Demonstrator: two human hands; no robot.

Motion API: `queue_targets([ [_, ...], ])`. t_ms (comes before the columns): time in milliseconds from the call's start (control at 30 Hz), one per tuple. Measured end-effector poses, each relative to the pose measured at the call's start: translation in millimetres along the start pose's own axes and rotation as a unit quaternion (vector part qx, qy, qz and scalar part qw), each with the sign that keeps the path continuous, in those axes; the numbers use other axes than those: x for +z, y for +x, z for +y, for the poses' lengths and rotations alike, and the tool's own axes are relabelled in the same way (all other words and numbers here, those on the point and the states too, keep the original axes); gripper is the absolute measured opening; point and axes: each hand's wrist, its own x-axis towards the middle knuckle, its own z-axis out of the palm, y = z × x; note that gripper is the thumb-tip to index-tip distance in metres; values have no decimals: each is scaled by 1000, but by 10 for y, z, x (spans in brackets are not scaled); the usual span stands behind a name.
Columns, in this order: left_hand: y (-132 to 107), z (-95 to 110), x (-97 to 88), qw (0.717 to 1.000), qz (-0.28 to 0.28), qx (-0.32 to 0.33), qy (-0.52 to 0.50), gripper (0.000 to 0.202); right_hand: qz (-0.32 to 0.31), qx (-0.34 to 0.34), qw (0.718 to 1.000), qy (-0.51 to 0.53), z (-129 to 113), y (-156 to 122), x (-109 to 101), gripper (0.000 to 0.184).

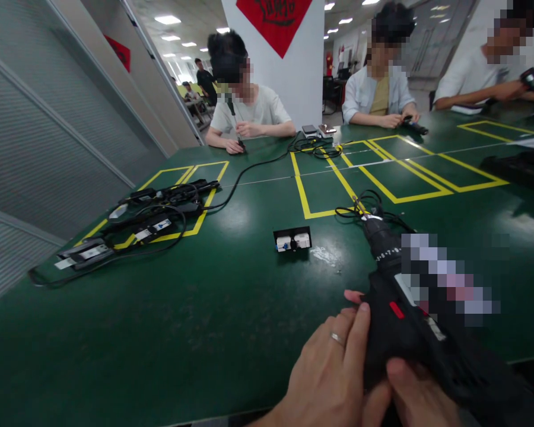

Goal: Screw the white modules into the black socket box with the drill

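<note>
A black corded-looking power drill point(409, 332) fills the lower right, its chuck and thin bit pointing away over the table. My left hand point(324, 367), with a ring on one finger, presses its closed fingers along the drill's left side. My right hand point(420, 394) is wrapped round the drill lower down; the drill and my left hand hide much of it. A fingertip shows beyond the drill's left side. Ahead and to the left of the bit lies a small black part point(293, 239) with white and blue pieces in it, touched by neither hand.
Black power strips and cables point(169, 207) lie at the left of the green table point(169, 344). A cable coil point(323, 145) and phones sit farther back. Yellow tape point(309, 214) marks rectangles. Three people sit across the table; the left one holds a screwdriver point(231, 107).
</note>
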Motion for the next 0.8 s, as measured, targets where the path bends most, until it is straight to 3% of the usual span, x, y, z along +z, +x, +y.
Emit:
queue_targets([
  [100, 36, 14, 81, 999, -12, 33, 1, 77, 31, 44, 993, 102, -139, 62, 39, 31],
  [233, 123, -81, -60, 986, -77, 144, -24, 73, 23, 80, 963, 255, -370, 213, -40, 33],
  [333, 203, -240, -219, 963, -128, 238, 7, 67, 59, 76, 960, 262, -470, 301, -89, 34],
  [433, 251, -392, -258, 947, -114, 300, 34, 70, 67, 88, 957, 267, -452, 328, -79, 32],
  [633, 258, -425, -147, 950, -84, 295, 54, 78, 29, 90, 957, 275, -297, 358, -113, 29],
  [733, 314, -451, -247, 934, -79, 336, 89, 73, 5, 113, 962, 249, -278, 393, -179, 28],
  [800, 360, -585, -391, 924, -69, 363, 96, 69, -16, 119, 965, 233, -270, 404, -207, 32],
])
